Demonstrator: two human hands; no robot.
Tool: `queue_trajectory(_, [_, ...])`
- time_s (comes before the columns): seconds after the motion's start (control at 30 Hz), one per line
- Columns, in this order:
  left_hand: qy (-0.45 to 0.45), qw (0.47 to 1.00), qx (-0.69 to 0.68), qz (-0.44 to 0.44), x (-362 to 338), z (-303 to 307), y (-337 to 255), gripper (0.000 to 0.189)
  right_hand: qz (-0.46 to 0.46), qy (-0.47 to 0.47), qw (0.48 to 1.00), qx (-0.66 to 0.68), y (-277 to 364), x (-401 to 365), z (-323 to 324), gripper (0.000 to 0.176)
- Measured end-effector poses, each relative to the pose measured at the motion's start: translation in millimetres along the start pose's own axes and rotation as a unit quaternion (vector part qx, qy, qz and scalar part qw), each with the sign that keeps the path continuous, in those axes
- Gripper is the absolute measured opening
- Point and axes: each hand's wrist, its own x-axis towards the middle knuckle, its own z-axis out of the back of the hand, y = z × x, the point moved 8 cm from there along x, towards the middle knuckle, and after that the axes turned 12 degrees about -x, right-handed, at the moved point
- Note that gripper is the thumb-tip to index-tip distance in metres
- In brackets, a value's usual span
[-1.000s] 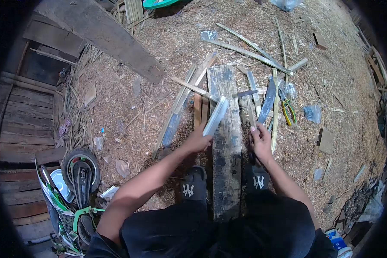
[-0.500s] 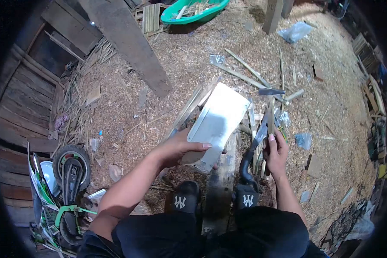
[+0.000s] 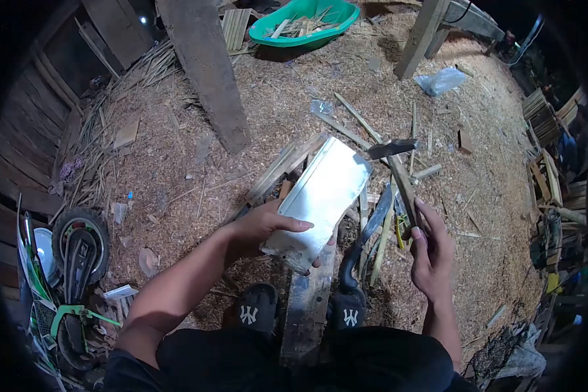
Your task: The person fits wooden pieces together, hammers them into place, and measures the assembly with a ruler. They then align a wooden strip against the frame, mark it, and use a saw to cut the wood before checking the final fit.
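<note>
A pale, brightly lit rectangular box-like piece [image 3: 326,189] is in my left hand [image 3: 261,225], thumb across its face and other fingertips showing at its lower right edge. My right hand [image 3: 432,251] is wrapped round the wooden handle of a hammer [image 3: 405,186]. The hammer's dark head is up, close to the top right corner of the pale piece. Under them, a narrow wooden plank [image 3: 304,307] runs between my feet. Right of the plank lies a long tool with a dark curved handle [image 3: 353,261].
Wood strips [image 3: 356,121] and shavings cover the ground. A thick wooden post [image 3: 209,78] stands ahead on the left. Further back are a green basin [image 3: 307,38] of wood scraps and a plastic bag [image 3: 441,81]. A small green-framed bike [image 3: 78,274] lies at left.
The hammer has tilted, its head moving left toward the pale piece. My right hand has shifted slightly right and down. The whole view has also shifted a little.
</note>
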Motion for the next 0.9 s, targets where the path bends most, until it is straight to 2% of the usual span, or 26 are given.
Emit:
queue_trajectory(0.03, [0.003,1.0,-0.003,-0.002,0,-1,-1,0.069,0.088,-0.018,0.995,-0.05,14,4,3,0.045])
queue_trajectory(0.07, [0.022,1.0,-0.021,-0.003,0,-5,-3,0.069,0.103,-0.018,0.991,-0.082,23,8,6,0.053])
queue_trajectory(0.13, [0.044,0.998,-0.043,-0.008,1,-6,-4,0.068,0.096,-0.004,0.99,-0.105,23,8,7,0.055])
queue_trajectory(0.2, [0.011,0.999,-0.041,0.003,1,5,-3,0.067,0.08,0.024,0.988,-0.134,22,9,6,0.063])
queue_trajectory(0.33, [0.03,0.995,-0.092,0.009,-6,-2,-11,0.055,0.059,0.086,0.976,-0.191,20,8,1,0.056])
queue_trajectory(0.4, [0.013,0.998,-0.062,0.0,-6,0,-13,0.056,0.091,-0.011,0.988,-0.124,19,4,9,0.059])
queue_trajectory(0.5, [0.053,0.995,-0.089,-0.014,-14,-21,-27,0.058,0.104,0.011,0.979,-0.175,15,4,-1,0.062])
queue_trajectory(0.57, [0.061,0.993,-0.099,-0.023,-7,-12,-17,0.059,0.126,0.041,0.97,-0.205,15,8,-6,0.062])
queue_trajectory(0.67, [0.061,0.992,-0.106,-0.024,-10,-14,-20,0.059,0.142,-0.082,0.976,-0.141,16,3,14,0.061])
queue_trajectory(0.77, [0.055,0.994,-0.094,-0.019,-11,-15,-22,0.058,0.166,-0.118,0.965,-0.167,16,-8,13,0.062])
queue_trajectory(0.83, [0.053,0.995,-0.084,-0.022,-10,-17,-24,0.058,0.12,0.049,0.965,-0.229,24,3,-8,0.063])
queue_trajectory(0.9, [0.01,0.997,-0.08,-0.015,-13,-16,-26,0.056,0.105,0.001,0.982,-0.156,18,4,-1,0.064])
